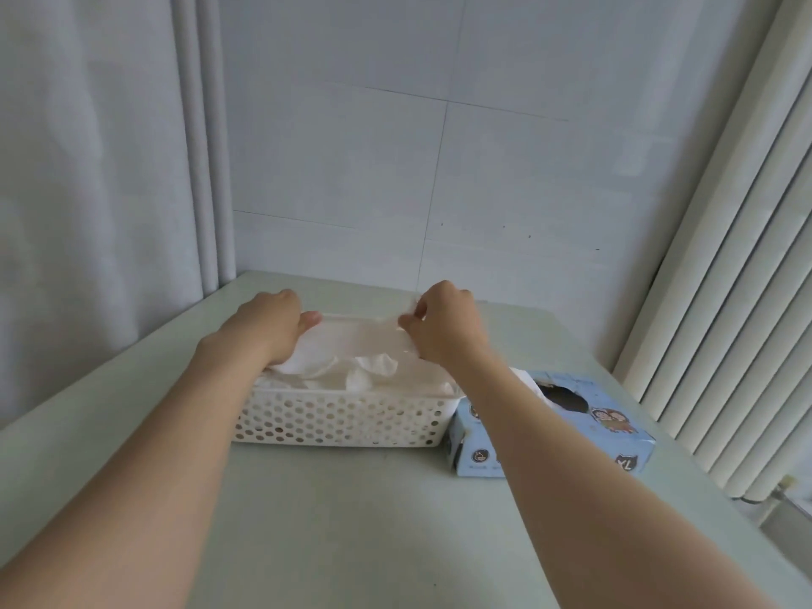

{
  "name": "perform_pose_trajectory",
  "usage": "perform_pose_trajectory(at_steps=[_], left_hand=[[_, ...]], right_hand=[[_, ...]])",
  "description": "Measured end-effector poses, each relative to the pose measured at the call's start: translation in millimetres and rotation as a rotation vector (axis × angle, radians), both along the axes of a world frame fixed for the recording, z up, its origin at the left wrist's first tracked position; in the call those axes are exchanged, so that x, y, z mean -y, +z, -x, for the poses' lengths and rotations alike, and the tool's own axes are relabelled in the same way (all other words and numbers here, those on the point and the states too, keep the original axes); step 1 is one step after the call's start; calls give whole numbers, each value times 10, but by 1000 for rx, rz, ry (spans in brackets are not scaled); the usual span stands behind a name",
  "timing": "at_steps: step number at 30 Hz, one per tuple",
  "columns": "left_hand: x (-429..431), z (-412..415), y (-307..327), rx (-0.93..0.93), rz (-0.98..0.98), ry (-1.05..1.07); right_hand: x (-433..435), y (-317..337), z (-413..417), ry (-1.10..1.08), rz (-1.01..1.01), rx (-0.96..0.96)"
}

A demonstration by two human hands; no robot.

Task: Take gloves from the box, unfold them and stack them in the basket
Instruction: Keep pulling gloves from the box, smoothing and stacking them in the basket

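While we reached both arms forward over the pale green table, we held one plastic glove stretched between our hands, directly above the white perforated basket. Our left hand gripped the glove's left edge, with the fingers curled away from us and the thumb laid against the film. Our right hand pinched the right edge between thumb and forefinger, the other fingers tucked in. The glove's long axis ran left to right, matching the long side of the basket beneath it, so we judged that the coming move was a straight lowering with no turning needed. The glove looked very thin and nearly see-through, milky white and pulled almost flat, though we could not make out its finger shapes. Below it, a pile of gloves lay rumpled in the basket, reaching about to the rim. The blue cardboard box lay just beside the basket's right end, nearer our right hand, with its oval opening facing up and a bit of white film showing there. A white radiator stood along the right.
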State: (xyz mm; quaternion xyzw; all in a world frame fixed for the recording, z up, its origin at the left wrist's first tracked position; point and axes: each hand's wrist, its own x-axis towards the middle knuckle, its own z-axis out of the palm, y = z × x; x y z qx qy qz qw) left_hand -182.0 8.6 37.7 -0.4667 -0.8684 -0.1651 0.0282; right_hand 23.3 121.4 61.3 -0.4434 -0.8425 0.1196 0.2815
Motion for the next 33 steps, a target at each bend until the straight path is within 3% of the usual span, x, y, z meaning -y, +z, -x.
perform_pose_trajectory(at_steps=[4, 6, 9, 14, 17, 22, 25, 29, 33], left_hand=[[15, -11, 6, -52, -5, 68], [43, -77, 89, -114, 14, 69], [53, -150, 214, -190, 77, -83], [116, -411, 425, 176, 242, -331], [113, -460, 418, 258, 409, -337], [99, -463, 347, 326, 500, -317], [92, -516, 349, 333, 524, -313], [122, -603, 398, 374, 550, -328], [124, -672, 422, 288, 590, -300]], right_hand=[[80, -14, -29, -77, -277, 180], [100, 4, -40, 48, -339, 165], [135, 63, -75, 331, -128, 222], [179, 67, -114, 340, 213, 437], [178, 74, -118, 303, 264, 485], [256, 67, -87, 322, 209, 603], [283, 99, -84, 330, 194, 483], [321, 124, -141, 386, -2, 247], [421, 35, -244, 447, 63, 308]])
